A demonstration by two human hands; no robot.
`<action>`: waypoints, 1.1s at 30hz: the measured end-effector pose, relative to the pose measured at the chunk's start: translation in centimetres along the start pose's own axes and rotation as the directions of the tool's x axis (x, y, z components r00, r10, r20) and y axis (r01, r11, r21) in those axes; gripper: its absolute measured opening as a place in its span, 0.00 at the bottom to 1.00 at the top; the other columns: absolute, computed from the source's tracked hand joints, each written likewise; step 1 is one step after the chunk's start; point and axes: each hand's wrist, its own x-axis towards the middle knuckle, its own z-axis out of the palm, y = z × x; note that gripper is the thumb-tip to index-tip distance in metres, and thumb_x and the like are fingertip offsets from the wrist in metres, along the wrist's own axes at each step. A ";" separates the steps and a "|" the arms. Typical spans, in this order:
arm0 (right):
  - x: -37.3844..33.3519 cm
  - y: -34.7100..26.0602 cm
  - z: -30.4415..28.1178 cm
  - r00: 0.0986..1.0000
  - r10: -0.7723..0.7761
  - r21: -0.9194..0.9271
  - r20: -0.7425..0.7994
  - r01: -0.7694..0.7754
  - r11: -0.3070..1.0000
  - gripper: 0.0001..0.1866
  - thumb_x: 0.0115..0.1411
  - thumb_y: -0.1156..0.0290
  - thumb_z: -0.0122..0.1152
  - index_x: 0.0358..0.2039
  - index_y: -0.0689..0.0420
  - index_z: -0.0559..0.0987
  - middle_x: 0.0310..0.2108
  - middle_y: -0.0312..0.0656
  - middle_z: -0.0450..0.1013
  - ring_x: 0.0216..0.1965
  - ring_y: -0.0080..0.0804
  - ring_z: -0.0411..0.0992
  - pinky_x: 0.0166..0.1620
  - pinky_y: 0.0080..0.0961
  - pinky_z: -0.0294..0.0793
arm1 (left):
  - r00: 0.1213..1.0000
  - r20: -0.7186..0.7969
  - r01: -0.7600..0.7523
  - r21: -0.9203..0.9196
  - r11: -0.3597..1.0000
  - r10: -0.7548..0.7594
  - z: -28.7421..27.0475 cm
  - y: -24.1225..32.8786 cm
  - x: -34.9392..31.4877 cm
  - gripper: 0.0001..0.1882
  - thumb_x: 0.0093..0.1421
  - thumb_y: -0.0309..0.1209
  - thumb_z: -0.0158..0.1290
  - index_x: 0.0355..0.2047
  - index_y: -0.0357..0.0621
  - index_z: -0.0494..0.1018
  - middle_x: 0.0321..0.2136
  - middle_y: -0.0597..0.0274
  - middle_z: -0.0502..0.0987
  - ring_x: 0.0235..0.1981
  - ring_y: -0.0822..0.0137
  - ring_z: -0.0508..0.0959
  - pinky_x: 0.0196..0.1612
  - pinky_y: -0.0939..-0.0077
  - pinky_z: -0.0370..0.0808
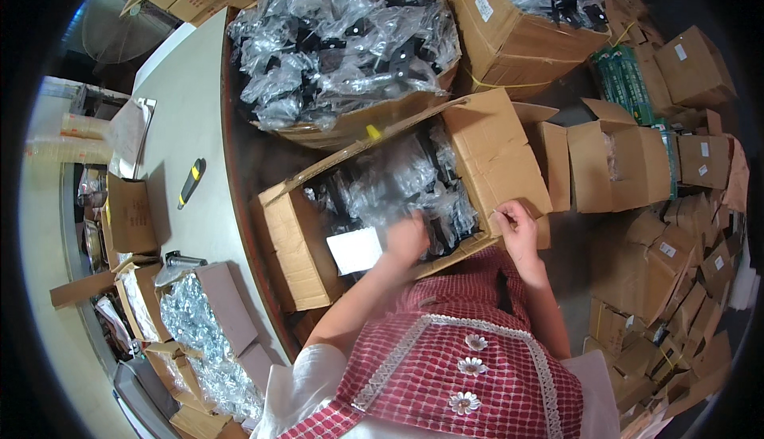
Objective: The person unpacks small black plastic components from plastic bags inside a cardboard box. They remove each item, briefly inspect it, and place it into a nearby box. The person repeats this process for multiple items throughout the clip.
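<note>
An open cardboard box [296,249] stands in front of me, its flaps folded outward. Clear plastic bags [390,172] with black parts in them fill it. Over its near side is my left hand [407,236], blurred by motion, so how its fingers sit is unclear. A white sheet of paper [355,250] lies just left of that hand; whether the two touch is hidden. My right hand [519,232] is at the box's near right corner, beside the right flap [497,152]. Its thumb and finger are pinched together on something tiny and pale.
Beyond the box, a larger carton [358,120] overflows with bagged black parts; another full carton [509,49] stands right of it. On the grey table [191,97] at left lies a yellow-and-black utility knife [191,183]. Flattened and open cartons [637,272] crowd the right side.
</note>
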 end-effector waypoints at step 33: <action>1.1 -6.2 1.1 0.777 0.112 0.460 0.619 -0.475 0.751 0.05 0.66 0.70 0.61 0.38 0.58 0.79 0.29 0.30 0.73 0.26 0.15 0.68 0.29 0.15 0.66 | 0.979 -0.004 0.044 -0.972 0.231 -0.206 1.2 1.9 -3.9 0.17 0.55 0.26 0.69 0.42 0.42 0.76 0.36 0.64 0.79 0.37 0.69 0.78 0.41 0.71 0.76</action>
